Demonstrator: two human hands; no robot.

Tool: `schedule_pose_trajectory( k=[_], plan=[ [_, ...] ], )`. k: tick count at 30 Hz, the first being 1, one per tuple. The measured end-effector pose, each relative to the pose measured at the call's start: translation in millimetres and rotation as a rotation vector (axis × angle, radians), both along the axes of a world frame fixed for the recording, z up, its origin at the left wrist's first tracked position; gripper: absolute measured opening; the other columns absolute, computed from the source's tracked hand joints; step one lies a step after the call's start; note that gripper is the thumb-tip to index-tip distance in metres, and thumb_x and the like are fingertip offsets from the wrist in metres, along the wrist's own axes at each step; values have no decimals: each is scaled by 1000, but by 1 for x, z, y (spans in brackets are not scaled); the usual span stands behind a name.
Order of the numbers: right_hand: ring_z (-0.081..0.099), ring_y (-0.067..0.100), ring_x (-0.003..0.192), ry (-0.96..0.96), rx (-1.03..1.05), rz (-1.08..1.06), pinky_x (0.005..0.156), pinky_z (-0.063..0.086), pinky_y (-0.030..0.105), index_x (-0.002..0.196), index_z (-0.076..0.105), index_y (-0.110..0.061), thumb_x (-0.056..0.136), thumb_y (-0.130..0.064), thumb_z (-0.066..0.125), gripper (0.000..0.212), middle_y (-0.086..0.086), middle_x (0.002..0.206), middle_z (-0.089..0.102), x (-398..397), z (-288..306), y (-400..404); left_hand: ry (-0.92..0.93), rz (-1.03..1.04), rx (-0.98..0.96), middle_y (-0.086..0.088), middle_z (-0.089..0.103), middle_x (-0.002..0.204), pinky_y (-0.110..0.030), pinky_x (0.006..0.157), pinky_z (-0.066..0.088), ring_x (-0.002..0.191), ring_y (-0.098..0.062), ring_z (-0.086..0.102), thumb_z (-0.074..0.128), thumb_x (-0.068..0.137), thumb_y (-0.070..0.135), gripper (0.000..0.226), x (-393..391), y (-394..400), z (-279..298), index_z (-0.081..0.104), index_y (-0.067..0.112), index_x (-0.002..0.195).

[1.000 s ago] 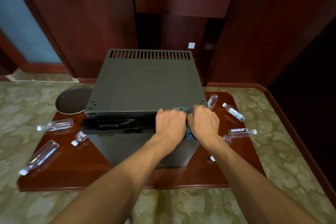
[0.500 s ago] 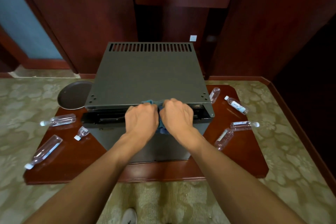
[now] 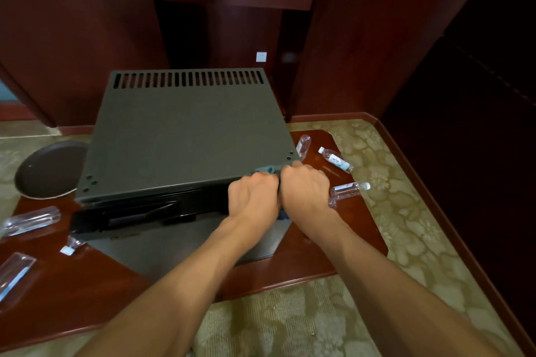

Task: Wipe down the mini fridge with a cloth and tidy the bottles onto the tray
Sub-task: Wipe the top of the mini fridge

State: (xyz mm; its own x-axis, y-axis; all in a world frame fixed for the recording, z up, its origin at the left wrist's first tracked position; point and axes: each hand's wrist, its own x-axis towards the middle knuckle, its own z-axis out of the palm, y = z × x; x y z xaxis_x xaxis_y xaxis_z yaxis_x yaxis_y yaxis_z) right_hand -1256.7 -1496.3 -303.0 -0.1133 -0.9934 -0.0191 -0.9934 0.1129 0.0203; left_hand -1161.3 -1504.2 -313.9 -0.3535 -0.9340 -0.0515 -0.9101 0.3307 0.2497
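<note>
The grey mini fridge (image 3: 185, 136) stands on a red-brown wooden board (image 3: 304, 264), its vented top facing me. My left hand (image 3: 253, 197) and my right hand (image 3: 304, 188) sit side by side at the top front edge near the right corner, both gripping a blue cloth (image 3: 268, 169) that shows only as a sliver above the knuckles. A round dark tray (image 3: 46, 174) lies left of the fridge. Clear plastic bottles lie on their sides around the fridge: three on the right (image 3: 336, 159) (image 3: 349, 190) (image 3: 303, 145), three on the left (image 3: 29, 222) (image 3: 13, 275).
Dark red wooden cabinets and panels rise behind and to the right of the fridge. Patterned beige carpet (image 3: 406, 211) surrounds the board. A small bottle (image 3: 71, 246) lies by the fridge's front left corner. A wooden skirting edge (image 3: 435, 197) runs along the right.
Both hands with the cloth slid along the fridge's top front edge, first left toward the middle, then back right to the right corner. The camera view shifted.
</note>
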Motion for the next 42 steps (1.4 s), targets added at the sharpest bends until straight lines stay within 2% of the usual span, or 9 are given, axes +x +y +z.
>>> schedule_pose_trajectory(
  k=[3,8,12,15,21,27,33,36,42],
  plan=[
    [63,32,99,-58,7,-97,69,34,33,98,64,-9,83,-13,59,16,10,107,64,4,0,-6,-8,-38,12,-4,67,113,-32,74,42,104,-30,65,72,79,40,35,5,-5,-3,65,21,107],
    [62,36,96,-221,-9,-238,66,35,30,97,62,-10,90,-21,48,19,12,104,67,8,-3,-6,73,-60,-103,-4,68,105,-31,67,33,96,-30,65,53,93,34,19,20,-7,-11,64,23,104],
    [61,37,95,-346,-21,-224,65,34,30,85,57,-12,90,-19,48,13,15,99,67,31,-4,-4,54,-30,-143,-3,68,102,-31,66,33,93,-30,67,48,94,33,19,48,-4,-13,63,24,103],
    [62,37,91,-405,-29,-155,64,34,30,86,61,-11,89,-19,48,15,15,95,68,46,-6,-2,25,26,-163,-3,70,100,-30,64,32,91,-30,68,47,94,33,20,66,0,-15,63,24,101],
    [62,33,101,-244,-47,-109,69,34,30,103,66,-15,92,-18,46,24,9,109,65,25,-3,9,26,36,-58,-6,69,109,-33,76,46,102,-31,66,51,94,32,21,33,1,-9,64,22,108],
    [64,30,97,-36,-8,-150,66,36,32,98,65,-15,88,-17,50,18,5,105,66,3,2,1,73,-30,0,-5,69,109,-31,70,36,102,-29,65,56,90,28,19,2,-3,-4,65,22,106],
    [64,36,92,-234,65,-308,67,45,34,97,63,-9,91,-23,48,21,14,98,67,2,1,-16,120,-49,-30,-5,68,109,-31,73,39,102,-30,65,52,95,31,22,21,-5,-7,65,24,111],
    [63,38,86,-352,56,-293,63,43,34,82,59,-12,88,-19,48,14,14,86,64,9,1,-12,110,-47,-30,-4,67,112,-33,78,44,104,-30,64,52,95,30,22,30,-7,-7,63,26,113],
    [61,38,85,-417,5,-232,63,40,32,82,63,-12,88,-21,50,16,15,88,68,44,-2,-9,84,32,-50,-3,66,112,-34,82,45,105,-29,63,50,95,32,24,67,-7,-10,63,28,115]
  ],
)
